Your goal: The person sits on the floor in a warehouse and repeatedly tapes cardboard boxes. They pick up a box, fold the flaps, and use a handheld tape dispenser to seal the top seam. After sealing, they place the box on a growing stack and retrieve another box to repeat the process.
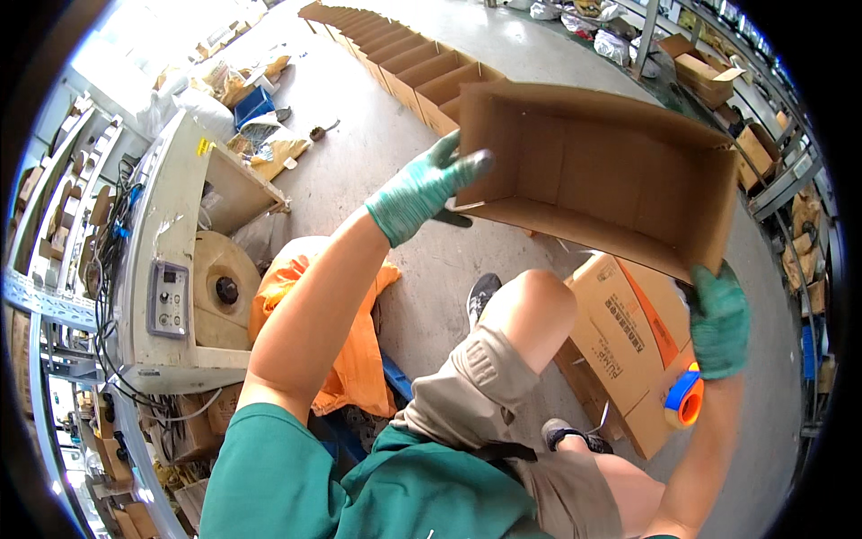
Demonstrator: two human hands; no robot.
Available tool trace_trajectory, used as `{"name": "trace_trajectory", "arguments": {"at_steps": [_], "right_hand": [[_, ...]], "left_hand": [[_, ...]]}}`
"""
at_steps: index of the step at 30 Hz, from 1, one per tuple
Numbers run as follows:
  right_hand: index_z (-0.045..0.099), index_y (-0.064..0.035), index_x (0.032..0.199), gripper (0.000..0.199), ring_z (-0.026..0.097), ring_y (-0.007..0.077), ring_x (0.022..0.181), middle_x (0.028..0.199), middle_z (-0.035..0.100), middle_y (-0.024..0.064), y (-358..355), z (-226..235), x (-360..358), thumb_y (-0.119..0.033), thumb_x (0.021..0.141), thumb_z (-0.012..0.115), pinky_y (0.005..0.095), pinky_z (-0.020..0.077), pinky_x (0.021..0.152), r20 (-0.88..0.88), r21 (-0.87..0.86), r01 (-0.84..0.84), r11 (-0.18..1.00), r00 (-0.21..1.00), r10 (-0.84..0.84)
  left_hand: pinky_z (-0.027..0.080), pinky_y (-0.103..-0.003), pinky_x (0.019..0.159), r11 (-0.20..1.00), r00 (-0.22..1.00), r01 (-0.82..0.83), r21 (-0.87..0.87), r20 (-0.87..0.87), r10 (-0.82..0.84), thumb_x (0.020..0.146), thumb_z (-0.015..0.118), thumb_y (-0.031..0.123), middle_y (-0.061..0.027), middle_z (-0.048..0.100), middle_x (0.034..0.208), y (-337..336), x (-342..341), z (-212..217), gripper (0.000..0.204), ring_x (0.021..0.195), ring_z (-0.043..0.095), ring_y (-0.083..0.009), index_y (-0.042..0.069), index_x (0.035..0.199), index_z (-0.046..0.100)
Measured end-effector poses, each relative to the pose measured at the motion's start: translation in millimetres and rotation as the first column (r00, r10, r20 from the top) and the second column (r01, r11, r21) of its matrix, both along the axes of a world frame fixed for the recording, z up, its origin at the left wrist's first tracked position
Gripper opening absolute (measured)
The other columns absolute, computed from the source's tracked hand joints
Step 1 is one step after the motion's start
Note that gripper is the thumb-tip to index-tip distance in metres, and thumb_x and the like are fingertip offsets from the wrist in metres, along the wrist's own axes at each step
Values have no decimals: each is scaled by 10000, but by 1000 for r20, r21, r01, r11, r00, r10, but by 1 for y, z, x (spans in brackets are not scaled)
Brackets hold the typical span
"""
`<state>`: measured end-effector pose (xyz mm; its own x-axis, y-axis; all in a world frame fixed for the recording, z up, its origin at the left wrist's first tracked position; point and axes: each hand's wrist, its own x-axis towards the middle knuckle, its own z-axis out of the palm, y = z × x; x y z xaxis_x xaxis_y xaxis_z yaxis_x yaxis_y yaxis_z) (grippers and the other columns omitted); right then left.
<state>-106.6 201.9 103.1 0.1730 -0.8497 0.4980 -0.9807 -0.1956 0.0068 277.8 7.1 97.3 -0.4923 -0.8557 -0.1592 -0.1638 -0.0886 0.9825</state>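
An empty brown cardboard box (620,171) is up in front of me, tilted so that its hollow inside faces me. My left hand (431,184), in a green glove with dark fingertips, grips its left end; one digit lies over the edge and the others are partly hidden. At the box's lower right corner my right hand (720,322), gloved the same way, is closed on the cardboard. Around the right wrist area, a roll of tape (685,397) in blue and orange shows beside my forearm. Below stands a printed carton (620,332) with an orange stripe.
A long row of open cardboard boxes (409,58) stretches away over the grey floor. At my left stands a beige machine (162,305) with a control panel, near an orange sack (346,359). Metal shelving (790,184) with cartons lines the right side. Bags and a blue bin (254,106) lie far left.
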Motion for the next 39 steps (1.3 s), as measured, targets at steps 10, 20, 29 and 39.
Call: {"name": "trace_trajectory", "arguments": {"at_steps": [10,20,29,39], "right_hand": [[526,-184,1446,583,675,333,1110,1376,604,177,-89,-44,84,-33,896,649,411,569,912,492,247,-278,929,862,127],[444,-147,1521,605,674,252,1087,1272,671,158,54,-105,-55,-33,945,592,382,531,978,426,685,138,715,720,-547],[527,-123,1459,525,685,230,1070,1221,695,148,139,-114,-79,-8,950,587,351,526,957,379,773,276,572,521,-764],[592,-43,1353,409,683,290,1117,1239,686,173,155,-112,-63,-26,945,622,369,528,964,370,731,321,602,555,-745]], "left_hand": [[525,-377,870,709,693,-705,7,219,687,961,544,144,-169,719,1092,-58,154,-268,332,928,668,-251,-20,1230,649],[656,-462,649,321,523,-832,453,443,728,1036,536,226,-183,666,1084,-138,194,-410,295,864,707,-357,-2,1216,591],[553,-358,704,480,480,-877,27,129,868,882,559,57,-115,685,998,-229,238,-452,262,777,663,-222,57,1131,640],[455,-320,595,578,561,-812,-83,161,812,939,629,156,-65,654,1037,-249,256,-437,622,649,529,-170,97,1513,397]]}}
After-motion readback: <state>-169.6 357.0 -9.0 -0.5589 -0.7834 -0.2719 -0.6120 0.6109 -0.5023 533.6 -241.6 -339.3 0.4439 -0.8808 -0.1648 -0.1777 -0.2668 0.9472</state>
